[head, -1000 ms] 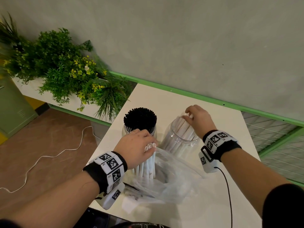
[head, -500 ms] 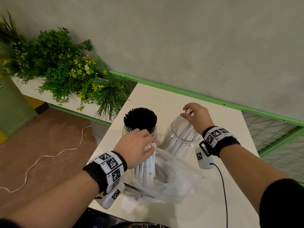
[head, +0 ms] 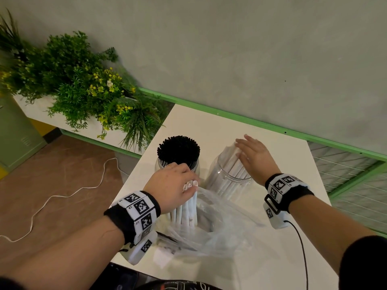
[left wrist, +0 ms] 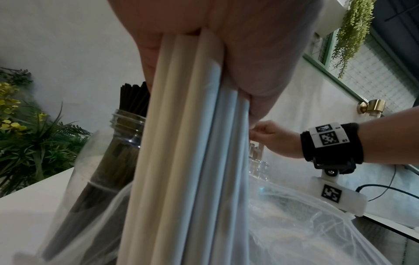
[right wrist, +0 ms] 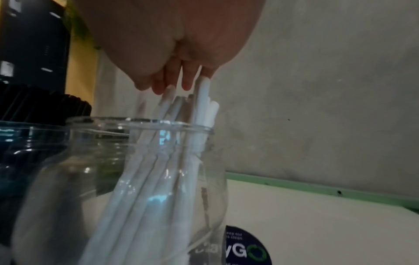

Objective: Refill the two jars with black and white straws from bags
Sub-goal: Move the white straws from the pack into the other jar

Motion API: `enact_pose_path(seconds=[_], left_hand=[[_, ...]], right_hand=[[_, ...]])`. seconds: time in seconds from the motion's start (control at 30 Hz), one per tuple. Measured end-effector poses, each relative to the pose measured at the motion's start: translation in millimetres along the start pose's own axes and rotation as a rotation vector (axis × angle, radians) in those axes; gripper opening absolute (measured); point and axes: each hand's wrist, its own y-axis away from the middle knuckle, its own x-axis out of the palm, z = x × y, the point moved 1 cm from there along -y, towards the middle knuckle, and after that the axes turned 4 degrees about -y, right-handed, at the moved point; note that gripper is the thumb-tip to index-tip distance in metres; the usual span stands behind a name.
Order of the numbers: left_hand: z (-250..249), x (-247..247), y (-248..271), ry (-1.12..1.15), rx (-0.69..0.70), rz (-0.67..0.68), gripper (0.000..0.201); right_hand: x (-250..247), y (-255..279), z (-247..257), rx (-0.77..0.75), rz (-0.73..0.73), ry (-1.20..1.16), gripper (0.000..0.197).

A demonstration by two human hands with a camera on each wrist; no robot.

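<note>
On the white table [head: 209, 126] my left hand [head: 187, 182] grips a bundle of white straws [head: 188, 208] by their top ends, upright in the mouth of a clear plastic bag [head: 222, 229]. The left wrist view shows that bundle [left wrist: 192, 143] held between my fingers and palm. Behind it stands a jar packed with black straws [head: 178, 150]. To its right, a clear jar [head: 225, 181] holds several white straws [right wrist: 158, 179] leaning to its far side. My right hand [head: 244, 146] hovers over them with straight fingers [right wrist: 163, 84], the tips touching the straw tops.
A planter of green plants with yellow flowers [head: 83, 91] runs along the wall left of the table. A white cable [head: 69, 193] lies on the brown floor. A green rail [head: 251, 122] and a wire grid [head: 351, 181] border the table behind and to the right.
My right hand has straightened its fingers and now lies flatter over the white straws in the jar. The left hand and its bundle have stayed put.
</note>
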Motion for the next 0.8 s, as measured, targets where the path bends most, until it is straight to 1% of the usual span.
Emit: enact_pose_path(seconds=[0.07, 0.1, 0.17, 0.23, 0.3, 0.37, 0.47, 0.53, 0.6, 0.7, 0.77, 0.8], left_hand=[[0, 0, 0, -0.004, -0.001, 0.011, 0.019], [0, 0, 0, -0.005, -0.002, 0.016, 0.02], [0, 0, 1, -0.007, -0.003, 0.018, 0.022], [0, -1, 0, -0.011, -0.005, 0.027, 0.028], [0, -1, 0, -0.009, -0.008, 0.037, 0.032], [0, -1, 0, -0.006, -0.009, 0.036, 0.033], [1, 1, -1, -0.013, -0.012, 0.038, 0.032], [1, 1, -1, -0.016, -0.017, 0.044, 0.032], [1, 1, -1, -0.013, -0.022, 0.042, 0.035], [0, 1, -1, -0.016, -0.026, 0.044, 0.036], [0, 1, -1, -0.016, -0.025, 0.038, 0.031], [0, 1, -1, -0.015, -0.024, 0.037, 0.029]], right_hand=[[0, 4, -4, 0.077, 0.08, -0.047, 0.047], [0, 4, -5, 0.099, 0.074, -0.081, 0.051], [-2, 3, -6, 0.136, 0.018, -0.147, 0.061], [-2, -1, -6, 0.21, 0.067, -0.192, 0.07], [2, -7, -5, 0.277, 0.122, -0.175, 0.077], [5, -16, -1, 0.3, 0.104, -0.145, 0.077], [13, -28, 4, 0.292, 0.121, -0.096, 0.069], [20, -31, 6, 0.286, 0.081, -0.08, 0.057], [25, -29, 7, 0.237, -0.053, -0.086, 0.043], [23, -30, 8, 0.152, -0.232, -0.101, 0.026], [15, -36, 6, 0.105, -0.321, -0.109, 0.019], [11, -40, 4, 0.09, -0.335, -0.107, 0.018]])
